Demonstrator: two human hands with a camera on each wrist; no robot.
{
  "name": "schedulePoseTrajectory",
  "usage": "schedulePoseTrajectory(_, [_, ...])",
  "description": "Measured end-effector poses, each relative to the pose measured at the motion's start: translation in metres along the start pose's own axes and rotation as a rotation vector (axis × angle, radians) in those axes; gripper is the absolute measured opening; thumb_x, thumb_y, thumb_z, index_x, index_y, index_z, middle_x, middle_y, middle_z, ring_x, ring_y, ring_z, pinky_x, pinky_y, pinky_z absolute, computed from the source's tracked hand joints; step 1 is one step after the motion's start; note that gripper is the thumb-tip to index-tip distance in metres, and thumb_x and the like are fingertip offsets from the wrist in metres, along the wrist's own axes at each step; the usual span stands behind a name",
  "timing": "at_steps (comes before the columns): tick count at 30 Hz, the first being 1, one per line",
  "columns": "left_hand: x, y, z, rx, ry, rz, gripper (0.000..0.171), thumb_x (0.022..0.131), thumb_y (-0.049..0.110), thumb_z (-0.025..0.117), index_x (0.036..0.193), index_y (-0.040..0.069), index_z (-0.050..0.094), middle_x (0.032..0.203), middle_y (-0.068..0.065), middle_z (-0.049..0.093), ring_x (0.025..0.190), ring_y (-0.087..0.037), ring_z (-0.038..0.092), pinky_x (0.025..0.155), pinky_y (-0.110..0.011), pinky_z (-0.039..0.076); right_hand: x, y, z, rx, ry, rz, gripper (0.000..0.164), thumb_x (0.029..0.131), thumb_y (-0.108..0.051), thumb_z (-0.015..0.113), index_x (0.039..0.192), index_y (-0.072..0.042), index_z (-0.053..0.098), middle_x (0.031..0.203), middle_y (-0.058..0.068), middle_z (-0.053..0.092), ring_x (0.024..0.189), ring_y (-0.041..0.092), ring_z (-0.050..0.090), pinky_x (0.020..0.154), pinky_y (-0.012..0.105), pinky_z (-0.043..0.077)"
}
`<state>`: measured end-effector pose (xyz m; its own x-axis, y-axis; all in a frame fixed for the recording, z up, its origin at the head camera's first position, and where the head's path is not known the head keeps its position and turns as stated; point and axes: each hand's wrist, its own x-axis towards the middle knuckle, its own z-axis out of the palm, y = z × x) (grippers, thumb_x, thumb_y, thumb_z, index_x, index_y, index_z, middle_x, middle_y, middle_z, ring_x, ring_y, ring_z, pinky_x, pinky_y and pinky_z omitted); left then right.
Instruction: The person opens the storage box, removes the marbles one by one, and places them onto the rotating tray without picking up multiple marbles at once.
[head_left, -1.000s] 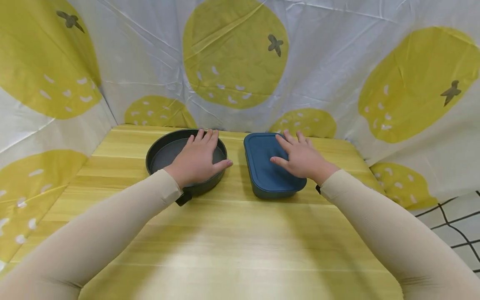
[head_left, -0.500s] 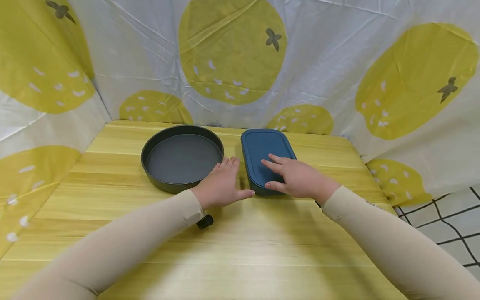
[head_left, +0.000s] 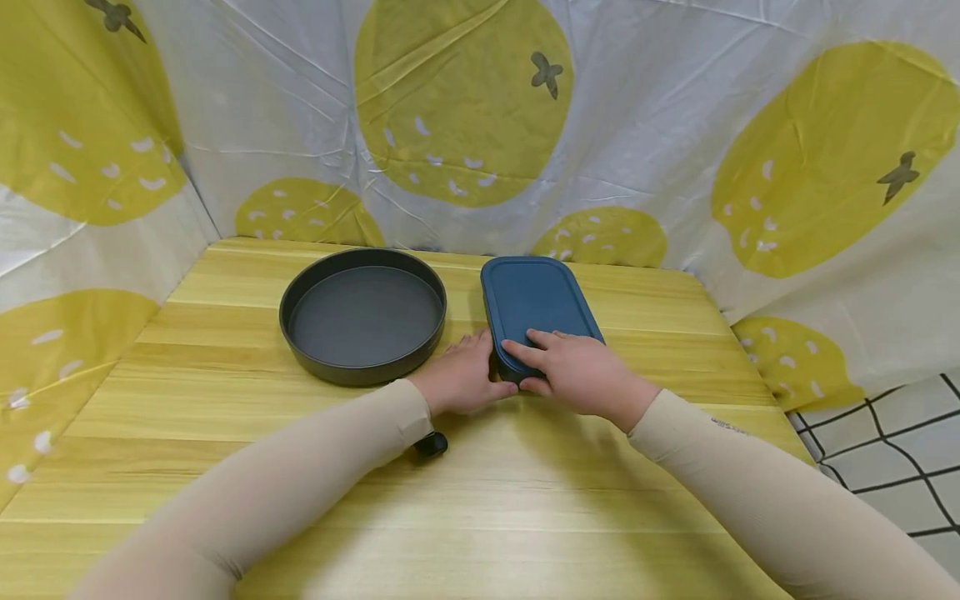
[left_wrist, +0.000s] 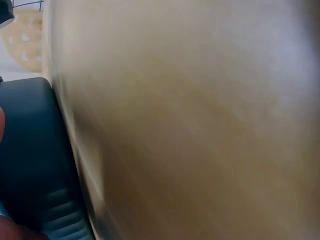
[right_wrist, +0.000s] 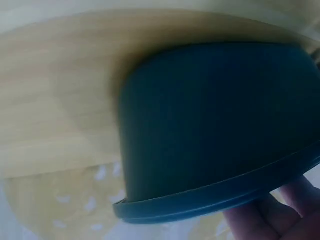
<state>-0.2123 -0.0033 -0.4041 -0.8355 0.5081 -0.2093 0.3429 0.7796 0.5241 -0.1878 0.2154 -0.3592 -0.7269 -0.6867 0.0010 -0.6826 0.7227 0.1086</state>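
A blue lunch box [head_left: 536,292] with its lid on stands on the table, right of the middle in the head view. Its side [left_wrist: 30,150] shows in the left wrist view. My left hand [head_left: 465,379] holds the box's near left corner, fingers along the left side and thumb toward the near end. From the right, my right hand [head_left: 581,375] grips the near part, with fingers over the lid and the thumb low at the near end. Those right fingers [right_wrist: 270,217] also show against the lid in the right wrist view. The left fingertips are partly hidden.
A round dark grey pan [head_left: 363,317] sits on the wooden table [head_left: 510,517], close to the left of the box and left hand. Fruit-print cloth [head_left: 450,108] hangs behind and at both sides. Black-lined white tile [head_left: 885,454] lies beyond the right edge.
My left hand has moved off the pan, rightward to the box's near left corner. My right hand has slid nearer over the lid to the near end. Box and pan appear to stay put.
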Motion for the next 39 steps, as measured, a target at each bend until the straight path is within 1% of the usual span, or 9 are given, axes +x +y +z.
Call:
schedulePoseTrajectory(4, [0.0060, -0.0030, 0.0032, -0.043, 0.010, -0.005, 0.103, 0.099, 0.064, 0.062, 0.170, 0.008, 0.012, 0.176, -0.011, 0.022, 0.163, -0.033, 0.023, 0.132, -0.052, 0.021, 0.0030, -0.0022, 0.0036, -0.044, 0.046, -0.017, 0.059, 0.102, -0.044, 0.069, 0.155, -0.021, 0.056, 0.142, 0.025, 0.066, 0.119, 0.044, 0.072, 0.095, 0.053, 0.061])
schedulePoseTrajectory(7, [0.0088, -0.0038, 0.0036, -0.065, 0.018, -0.005, 0.099, 0.100, 0.064, 0.060, 0.169, 0.008, 0.016, 0.175, -0.011, 0.026, 0.161, -0.032, 0.028, 0.131, -0.052, 0.023, 0.0044, -0.0034, 0.0062, -0.073, 0.057, -0.021, 0.057, 0.103, -0.043, 0.068, 0.154, -0.021, 0.057, 0.140, 0.025, 0.067, 0.115, 0.043, 0.074, 0.090, 0.052, 0.063])
schedulePoseTrajectory(12, [0.0086, -0.0018, -0.0001, -0.090, 0.030, -0.002, 0.091, 0.102, 0.060, 0.061, 0.168, 0.011, 0.022, 0.173, -0.010, 0.032, 0.159, -0.033, 0.033, 0.129, -0.051, 0.029, 0.0045, -0.0047, 0.0084, -0.121, 0.073, -0.038, 0.056, 0.104, -0.040, 0.068, 0.154, -0.018, 0.057, 0.137, 0.026, 0.069, 0.106, 0.043, 0.077, 0.080, 0.049, 0.064])
schedulePoseTrajectory(14, [0.0078, -0.0010, -0.0014, -0.092, 0.031, 0.001, 0.090, 0.102, 0.058, 0.062, 0.169, 0.012, 0.022, 0.173, -0.009, 0.032, 0.159, -0.033, 0.033, 0.128, -0.051, 0.031, 0.0041, -0.0054, 0.0083, -0.128, 0.080, -0.046, 0.056, 0.103, -0.039, 0.068, 0.153, -0.016, 0.058, 0.136, 0.026, 0.069, 0.104, 0.043, 0.077, 0.077, 0.049, 0.065])
schedulePoseTrajectory(20, [0.0066, 0.0000, -0.0023, -0.093, 0.029, 0.005, 0.089, 0.103, 0.056, 0.063, 0.169, 0.013, 0.022, 0.173, -0.008, 0.032, 0.159, -0.032, 0.033, 0.129, -0.050, 0.030, 0.0032, -0.0068, 0.0094, -0.143, 0.082, -0.054, 0.055, 0.104, -0.038, 0.068, 0.153, -0.015, 0.057, 0.135, 0.026, 0.069, 0.103, 0.043, 0.077, 0.076, 0.048, 0.065])
schedulePoseTrajectory(26, [0.0065, 0.0008, -0.0022, -0.091, 0.027, 0.003, 0.088, 0.102, 0.057, 0.063, 0.168, 0.012, 0.024, 0.172, -0.009, 0.034, 0.156, -0.033, 0.037, 0.126, -0.049, 0.035, 0.0022, -0.0079, 0.0103, -0.180, 0.094, -0.068, 0.055, 0.104, -0.037, 0.068, 0.153, -0.014, 0.058, 0.134, 0.025, 0.071, 0.101, 0.041, 0.078, 0.074, 0.046, 0.065])
schedulePoseTrajectory(30, [0.0062, 0.0011, -0.0024, -0.090, 0.024, 0.007, 0.089, 0.102, 0.057, 0.062, 0.168, 0.012, 0.024, 0.173, -0.009, 0.033, 0.157, -0.033, 0.037, 0.126, -0.049, 0.035, 0.0019, -0.0084, 0.0100, -0.179, 0.099, -0.069, 0.054, 0.104, -0.036, 0.067, 0.152, -0.013, 0.058, 0.133, 0.025, 0.071, 0.101, 0.040, 0.079, 0.076, 0.046, 0.065])
schedulePoseTrajectory(33, [0.0065, 0.0008, -0.0021, -0.089, 0.027, 0.012, 0.087, 0.102, 0.057, 0.062, 0.168, 0.013, 0.025, 0.172, -0.009, 0.034, 0.156, -0.033, 0.038, 0.126, -0.048, 0.036, 0.0017, -0.0088, 0.0090, -0.175, 0.095, -0.068, 0.053, 0.105, -0.035, 0.067, 0.152, -0.012, 0.058, 0.133, 0.025, 0.071, 0.101, 0.040, 0.079, 0.078, 0.047, 0.065])
schedulePoseTrajectory(39, [0.0069, 0.0006, -0.0017, -0.075, 0.033, 0.017, 0.085, 0.103, 0.056, 0.062, 0.168, 0.013, 0.026, 0.171, -0.009, 0.035, 0.155, -0.033, 0.039, 0.125, -0.048, 0.037, 0.0014, -0.0098, 0.0073, -0.180, 0.081, -0.065, 0.053, 0.105, -0.034, 0.067, 0.152, -0.011, 0.058, 0.133, 0.025, 0.071, 0.102, 0.039, 0.079, 0.077, 0.046, 0.065])
